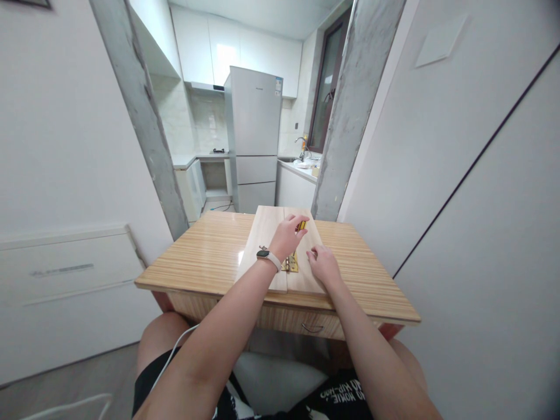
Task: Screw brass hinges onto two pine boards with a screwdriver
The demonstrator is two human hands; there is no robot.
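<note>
At frame centre, my left hand (286,235) has its grip closed on a yellow-handled tool (301,225) above the brass hinge (290,263); my right hand (322,263) rests open on the wooden boards (262,242), on the table (205,256).

- Two pale, flat rectangular wooden boards (266,242) lie side by side on the table in front of me, long edges meeting along a straight seam that runs from near to far.
- A small brass hinge (290,263) lies flat across that seam towards the near end, just beside my wrist and partly hidden by it.
- A slim tool with a yellow-and-black handle (301,224) sits in my left hand (286,235), fingers curled round it over the seam, further away than the hinge; only its end shows.
- My right hand (322,263) rests palm-down on the right board, just right of the hinge.
</note>
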